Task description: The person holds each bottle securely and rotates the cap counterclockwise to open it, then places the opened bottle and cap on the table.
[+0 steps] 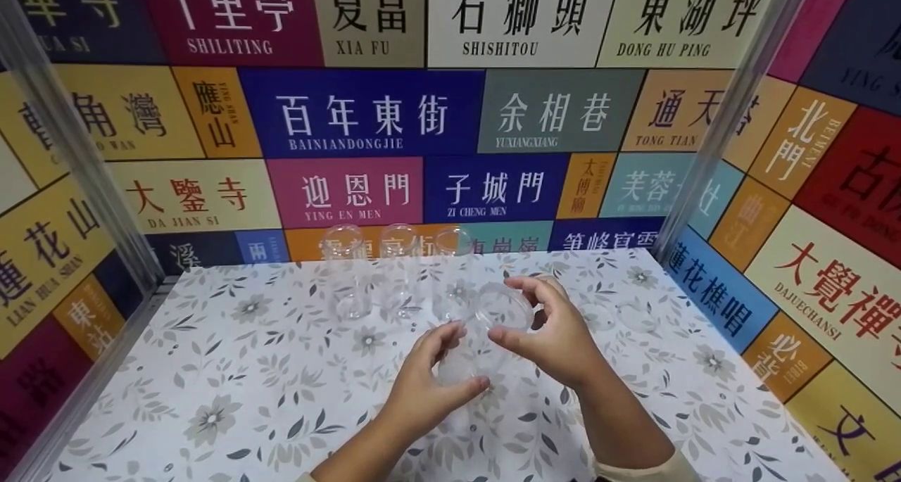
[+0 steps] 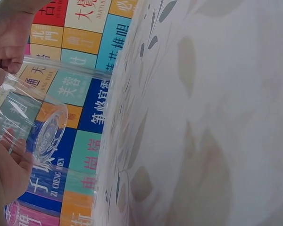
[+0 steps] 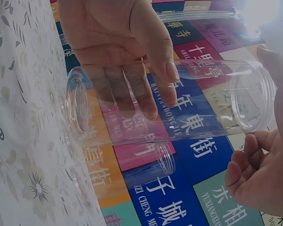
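A clear, see-through plastic jar (image 3: 198, 108) is held between both hands above the table, its round top end tilted toward the head view. My left hand (image 1: 431, 376) grips the jar's body lower down, thumb on the near side. My right hand (image 1: 556, 327) holds the round top end (image 1: 503, 309) between thumb and fingers. In the left wrist view the jar's ringed base (image 2: 51, 134) hangs over the tabletop, with part of the left hand (image 2: 9, 162) around its side. The right wrist view shows the left fingers through the clear wall.
Several clear jars stand in a row at the back, the left one (image 1: 346, 274) beside the middle one (image 1: 399, 274). Right of the hands lie thin clear round pieces (image 1: 637, 316). The white table (image 1: 281, 369) has a leaf pattern; sign-printed panels (image 1: 359, 109) enclose it.
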Motion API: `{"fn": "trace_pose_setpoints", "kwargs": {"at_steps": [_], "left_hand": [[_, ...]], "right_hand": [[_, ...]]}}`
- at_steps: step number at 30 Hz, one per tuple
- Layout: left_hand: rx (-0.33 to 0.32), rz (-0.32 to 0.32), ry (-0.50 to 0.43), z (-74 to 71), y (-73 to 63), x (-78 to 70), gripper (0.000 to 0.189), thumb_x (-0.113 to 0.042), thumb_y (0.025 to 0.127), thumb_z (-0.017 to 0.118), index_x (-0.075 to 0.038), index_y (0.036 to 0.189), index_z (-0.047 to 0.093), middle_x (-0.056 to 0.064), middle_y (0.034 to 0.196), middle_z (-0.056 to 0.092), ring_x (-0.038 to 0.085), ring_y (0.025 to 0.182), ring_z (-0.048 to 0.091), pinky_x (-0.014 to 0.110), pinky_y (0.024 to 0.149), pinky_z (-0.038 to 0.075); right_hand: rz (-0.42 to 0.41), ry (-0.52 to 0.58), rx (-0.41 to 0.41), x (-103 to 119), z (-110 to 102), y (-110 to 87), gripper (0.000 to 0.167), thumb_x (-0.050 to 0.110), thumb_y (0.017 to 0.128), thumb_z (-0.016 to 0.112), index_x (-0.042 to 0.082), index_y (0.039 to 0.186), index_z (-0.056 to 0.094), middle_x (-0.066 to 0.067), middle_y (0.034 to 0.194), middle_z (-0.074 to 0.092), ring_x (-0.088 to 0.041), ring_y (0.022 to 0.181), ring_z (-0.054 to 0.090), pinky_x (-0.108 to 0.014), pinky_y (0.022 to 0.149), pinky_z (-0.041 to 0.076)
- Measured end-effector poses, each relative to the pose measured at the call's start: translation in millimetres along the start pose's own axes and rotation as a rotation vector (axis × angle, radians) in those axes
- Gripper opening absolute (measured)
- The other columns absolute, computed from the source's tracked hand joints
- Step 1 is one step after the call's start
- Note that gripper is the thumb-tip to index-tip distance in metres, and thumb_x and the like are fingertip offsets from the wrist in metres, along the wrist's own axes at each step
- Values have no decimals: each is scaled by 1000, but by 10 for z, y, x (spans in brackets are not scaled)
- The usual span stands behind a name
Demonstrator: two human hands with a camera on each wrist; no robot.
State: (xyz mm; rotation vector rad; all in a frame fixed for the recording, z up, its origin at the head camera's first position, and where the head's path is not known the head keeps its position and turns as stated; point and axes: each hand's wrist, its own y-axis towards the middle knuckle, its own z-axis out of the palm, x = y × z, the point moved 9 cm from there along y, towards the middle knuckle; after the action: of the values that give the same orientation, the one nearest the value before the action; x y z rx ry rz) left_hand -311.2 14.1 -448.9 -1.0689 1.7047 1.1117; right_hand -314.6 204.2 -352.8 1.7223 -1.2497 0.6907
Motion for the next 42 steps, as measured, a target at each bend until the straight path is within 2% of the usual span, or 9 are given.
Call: {"fn": "trace_pose_setpoints", "kwargs": {"at_steps": [3, 5, 11, 16, 20, 27, 31, 37, 42], "left_hand": [[2, -9, 6, 4, -1, 14, 87, -45, 84, 91, -19, 156, 51, 6, 152, 60, 24, 143, 56, 53, 125, 43], [4, -12, 12, 4, 0, 20, 85, -46, 84, 91, -21, 156, 51, 6, 153, 59, 24, 143, 56, 53, 125, 43], [2, -14, 23, 7, 9, 31, 85, -46, 85, 90, -20, 156, 51, 3, 152, 59, 24, 143, 57, 54, 124, 44], [-3, -19, -12, 7, 11, 36, 86, -43, 85, 91, -18, 157, 50, 3, 153, 60, 26, 144, 57, 55, 125, 44], [-6, -25, -38, 7, 9, 39, 87, -42, 85, 91, -16, 158, 50, 4, 153, 60, 27, 144, 57, 55, 125, 43], [-6, -37, -46, 6, 11, 51, 87, -42, 85, 91, -18, 157, 50, 4, 153, 60, 27, 145, 57, 54, 126, 43], [-10, -38, -38, 1, 12, 55, 86, -42, 85, 91, -19, 157, 51, 3, 153, 60, 27, 145, 57, 55, 126, 42], [-13, -19, -24, 6, 3, 41, 85, -42, 85, 91, -19, 156, 51, 4, 152, 60, 26, 145, 56, 55, 126, 42], [-19, 1, -8, 13, -9, 26, 85, -41, 84, 92, -19, 155, 53, 5, 151, 60, 25, 144, 56, 53, 126, 42]], "right_hand": [[15, 27, 21, -13, 21, 3, 72, 31, 80, 94, 18, 144, 64, -15, 124, 57, -23, 88, 57, -24, 74, 54], [3, 36, 32, -6, 30, 3, 71, 30, 81, 92, 19, 145, 63, -13, 126, 58, -21, 95, 57, -25, 78, 54], [-92, 81, 57, 48, 36, -8, 71, 21, 85, 86, 15, 150, 60, -10, 135, 59, -23, 117, 54, -25, 89, 52], [-146, 154, 88, 72, 49, -18, 71, 12, 87, 81, 9, 153, 56, -10, 139, 58, -24, 117, 56, -22, 91, 54], [-177, 199, 116, 89, 66, -33, 69, 7, 90, 74, 6, 156, 53, -14, 149, 55, -20, 116, 61, -22, 93, 57], [-197, 205, 130, 109, 80, -41, 70, 0, 90, 68, 2, 157, 50, -17, 159, 52, -16, 127, 59, -22, 98, 56], [-190, 193, 136, 111, 81, -47, 73, 5, 91, 70, 6, 160, 48, -13, 162, 50, -19, 130, 58, -22, 98, 57], [-132, 51, 42, 80, 18, -19, 76, 26, 86, 84, 20, 156, 56, -3, 147, 56, -20, 128, 52, -27, 93, 52], [-106, 52, -3, 78, -5, -14, 74, 26, 82, 90, 20, 150, 61, -7, 135, 58, -20, 118, 52, -25, 88, 50]]}}
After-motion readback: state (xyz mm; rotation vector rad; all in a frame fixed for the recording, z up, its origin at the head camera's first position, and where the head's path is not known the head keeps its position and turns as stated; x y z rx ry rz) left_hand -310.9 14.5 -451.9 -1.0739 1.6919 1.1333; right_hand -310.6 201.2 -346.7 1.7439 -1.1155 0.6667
